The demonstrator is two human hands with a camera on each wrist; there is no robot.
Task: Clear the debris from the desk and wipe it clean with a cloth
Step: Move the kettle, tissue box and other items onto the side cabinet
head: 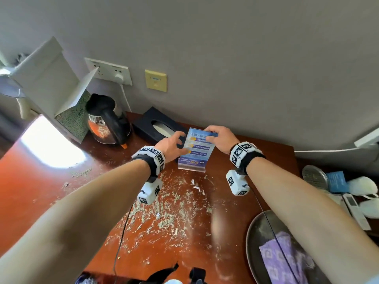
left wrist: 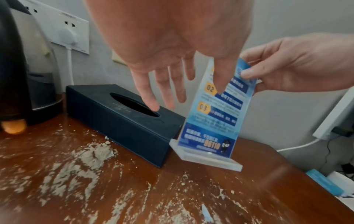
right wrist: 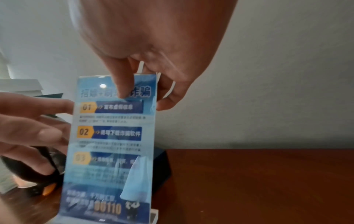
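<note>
Pale crumbs and dust [head: 164, 212] [left wrist: 91, 156] cover the middle of the red-brown desk [head: 256, 160]. A clear acrylic sign stand with a blue card [head: 196, 150] [left wrist: 216, 118] [right wrist: 111, 144] leans at the back, beside a black tissue box [head: 151, 126] [left wrist: 118, 121]. My right hand [head: 217, 138] [left wrist: 287, 66] [right wrist: 143, 97] pinches the sign's top edge, thumb on the front and fingers behind. With its fingers straight, my left hand [head: 176, 143] [left wrist: 184, 91] [right wrist: 38, 128] lies at the sign's left edge, over the tissue box. A purple patterned cloth [head: 291, 269] lies on a round grey tray [head: 256, 232] at the lower right.
A glass kettle with a black handle [head: 106, 121] stands at the back left, plugged into the wall socket. Beside it stands a grey-white box-shaped object [head: 51, 85]. White paper scraps [head: 196, 187] lie in front of the sign. A remote and white items [head: 354, 210] lie off the desk's right edge.
</note>
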